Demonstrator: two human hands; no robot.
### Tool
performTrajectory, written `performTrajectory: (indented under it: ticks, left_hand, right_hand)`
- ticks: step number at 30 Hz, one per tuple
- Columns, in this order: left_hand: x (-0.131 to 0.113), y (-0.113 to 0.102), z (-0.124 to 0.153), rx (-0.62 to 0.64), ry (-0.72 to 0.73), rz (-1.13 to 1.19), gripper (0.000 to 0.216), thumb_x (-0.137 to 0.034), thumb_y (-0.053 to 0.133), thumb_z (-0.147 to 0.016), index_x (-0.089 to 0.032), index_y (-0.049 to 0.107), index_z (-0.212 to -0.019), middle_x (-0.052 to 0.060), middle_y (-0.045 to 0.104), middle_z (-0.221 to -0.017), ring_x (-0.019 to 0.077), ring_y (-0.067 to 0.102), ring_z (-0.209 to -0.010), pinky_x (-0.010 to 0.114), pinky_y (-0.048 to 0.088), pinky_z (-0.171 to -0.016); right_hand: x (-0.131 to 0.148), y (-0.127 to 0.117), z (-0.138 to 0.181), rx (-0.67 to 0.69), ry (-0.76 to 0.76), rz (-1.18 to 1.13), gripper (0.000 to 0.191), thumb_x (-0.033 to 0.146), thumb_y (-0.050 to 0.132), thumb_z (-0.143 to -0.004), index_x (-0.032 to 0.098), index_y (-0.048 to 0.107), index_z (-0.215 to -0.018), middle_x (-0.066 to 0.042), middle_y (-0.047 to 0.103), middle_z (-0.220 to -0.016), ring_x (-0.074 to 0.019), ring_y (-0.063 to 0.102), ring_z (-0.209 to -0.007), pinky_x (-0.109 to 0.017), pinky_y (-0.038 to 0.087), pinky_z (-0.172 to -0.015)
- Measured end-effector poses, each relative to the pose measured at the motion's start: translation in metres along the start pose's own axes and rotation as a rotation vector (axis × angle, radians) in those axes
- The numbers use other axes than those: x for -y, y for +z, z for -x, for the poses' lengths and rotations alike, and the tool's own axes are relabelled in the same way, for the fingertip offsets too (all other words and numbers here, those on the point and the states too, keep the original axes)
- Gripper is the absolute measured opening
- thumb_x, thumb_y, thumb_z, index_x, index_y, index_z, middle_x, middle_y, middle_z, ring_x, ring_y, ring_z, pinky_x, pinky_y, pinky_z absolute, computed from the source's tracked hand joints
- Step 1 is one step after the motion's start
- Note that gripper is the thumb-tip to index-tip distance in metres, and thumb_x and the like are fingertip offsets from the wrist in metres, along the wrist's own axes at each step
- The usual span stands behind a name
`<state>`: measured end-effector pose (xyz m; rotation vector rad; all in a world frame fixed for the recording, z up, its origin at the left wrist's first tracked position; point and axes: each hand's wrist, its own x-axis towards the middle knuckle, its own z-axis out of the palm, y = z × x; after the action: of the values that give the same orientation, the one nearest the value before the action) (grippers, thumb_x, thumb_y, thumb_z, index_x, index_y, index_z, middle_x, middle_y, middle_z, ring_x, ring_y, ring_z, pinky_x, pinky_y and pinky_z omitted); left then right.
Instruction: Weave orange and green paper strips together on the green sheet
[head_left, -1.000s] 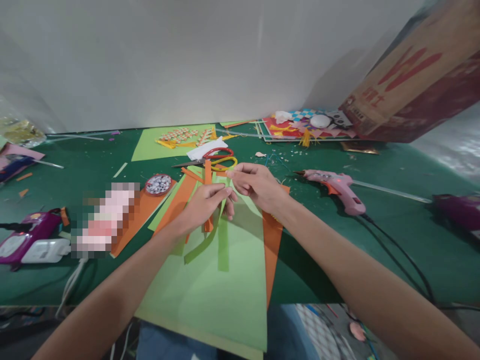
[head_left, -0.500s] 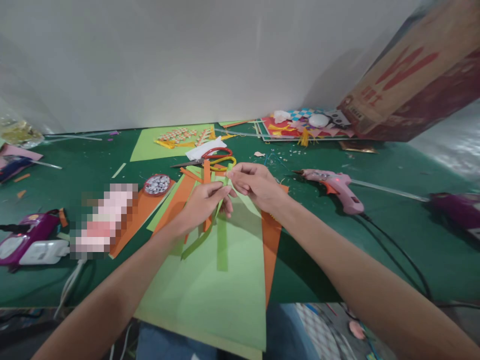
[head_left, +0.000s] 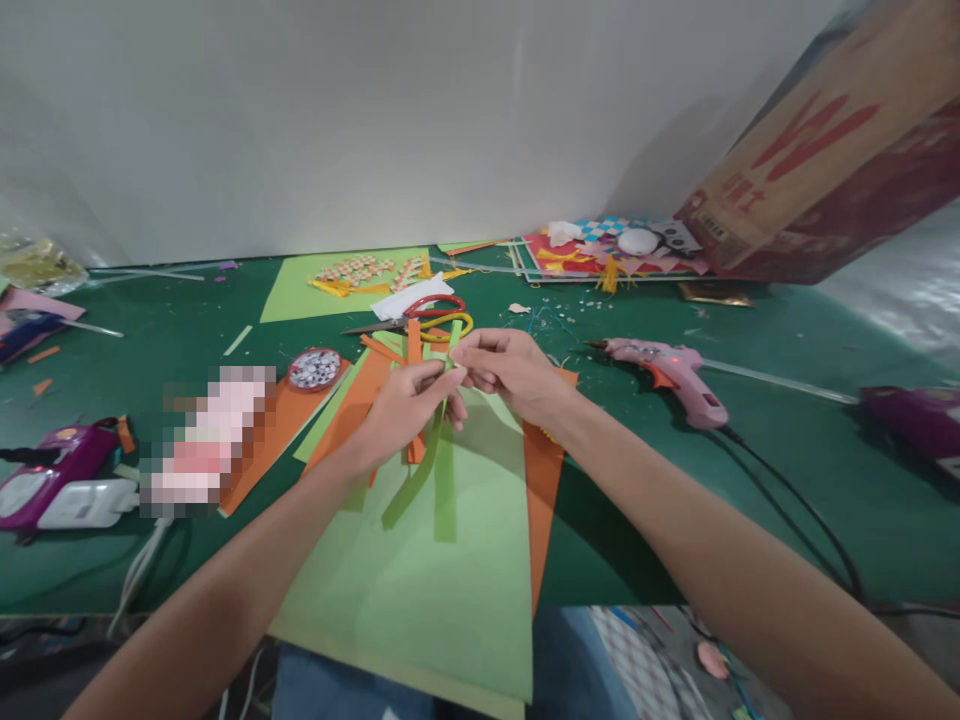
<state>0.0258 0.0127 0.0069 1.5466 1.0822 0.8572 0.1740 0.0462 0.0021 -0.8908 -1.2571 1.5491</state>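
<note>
My left hand [head_left: 414, 402] and my right hand [head_left: 506, 370] meet over the middle of the table, fingertips pinched together. Between them they grip a green paper strip [head_left: 420, 480]; its long tail curls down toward me and a short end sticks up above the fingers. The exact fold at the fingertips is hidden. Beneath lies a large light green paper sheet [head_left: 450, 610], with another green strip [head_left: 445, 495] flat on it. Orange paper strips [head_left: 414, 345] lie just behind my left hand. Beyond them rest scissors [head_left: 427, 318] with red and yellow handles.
A pink glue gun [head_left: 675, 375] with a cord lies to the right. Left are a round case of small beads [head_left: 315, 370], a blurred-out pink object [head_left: 214, 440] and a purple power strip [head_left: 64, 460]. A cardboard box [head_left: 825, 170] leans at back right.
The strip's hanging tail has swung slightly right, and its upper end stands up more above my fingers. My hands have shifted only a little, staying pinched together.
</note>
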Motion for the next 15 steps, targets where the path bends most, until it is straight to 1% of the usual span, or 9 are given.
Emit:
performTrajectory:
  ticks: [3,10,15]
  left_hand:
    - [0.0,-0.0008,0.0005,0.012,0.008,-0.005,0.03,-0.039,0.047,-0.09,-0.016,0.058,-0.074,0.0,0.063,-0.06,0.0105,0.059,-0.053,0.024,0.043,-0.059]
    - [0.0001,0.0003,-0.0015,0.001,0.003,0.008,0.026,-0.031,0.048,-0.089,-0.015,0.06,-0.072,0.0,0.063,-0.059,0.0101,0.057,-0.051,0.023,0.044,-0.056]
    - [0.002,-0.0005,-0.0024,-0.017,0.038,-0.022,0.026,-0.031,0.048,-0.088,-0.015,0.061,-0.072,0.0,0.063,-0.058,0.01,0.057,-0.049,0.023,0.044,-0.056]
  right_hand:
    - [-0.001,-0.0009,-0.0007,-0.01,-0.009,-0.024,0.031,0.035,0.082,-0.054,0.016,0.058,-0.057,0.009,0.039,-0.037,-0.0036,0.032,-0.036,-0.025,0.024,-0.043]
    - [-0.0001,-0.0001,0.0004,-0.007,-0.029,-0.024,0.029,0.034,0.082,-0.056,0.016,0.058,-0.059,0.009,0.039,-0.037,-0.0041,0.032,-0.037,-0.024,0.025,-0.043]
    - [0.0007,0.0001,0.0015,-0.014,-0.032,0.045,0.031,0.036,0.08,-0.059,0.016,0.057,-0.061,0.006,0.048,-0.044,-0.0042,0.034,-0.038,-0.023,0.023,-0.04]
